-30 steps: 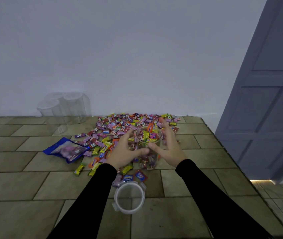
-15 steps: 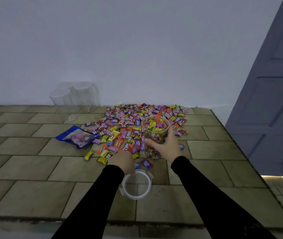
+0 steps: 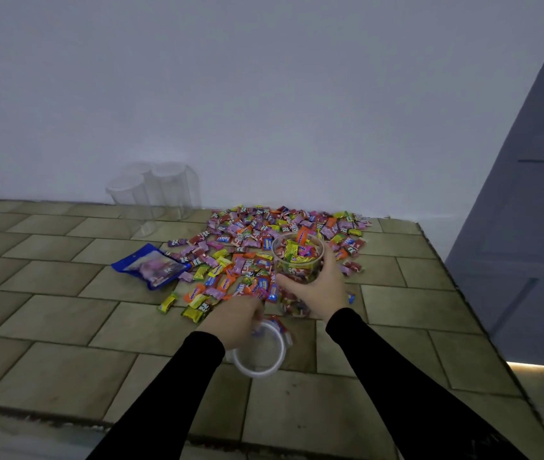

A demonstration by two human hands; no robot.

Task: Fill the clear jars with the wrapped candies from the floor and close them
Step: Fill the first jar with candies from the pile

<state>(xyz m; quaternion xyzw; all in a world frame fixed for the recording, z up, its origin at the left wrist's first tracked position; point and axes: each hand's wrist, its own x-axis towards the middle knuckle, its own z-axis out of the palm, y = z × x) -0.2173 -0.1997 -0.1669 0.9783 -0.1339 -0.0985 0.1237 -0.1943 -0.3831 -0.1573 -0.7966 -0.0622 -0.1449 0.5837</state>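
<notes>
Empty clear plastic jars (image 3: 154,190) stand by the wall; blue candy bag (image 3: 151,266) (lying flat); left hand (image 3: 232,322) grasps the white round lid (image 3: 259,355); scattered wrapped candies (image 3: 247,240); right hand (image 3: 318,290) grips the candy-filled clear jar (image 3: 297,260) on the tiled floor (image 3: 65,327).

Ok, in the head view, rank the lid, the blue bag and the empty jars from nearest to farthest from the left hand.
1. Lid: under the left hand, at its fingers.
2. Blue bag: farther out, to the left.
3. Empty jars: farthest, by the wall.
</notes>
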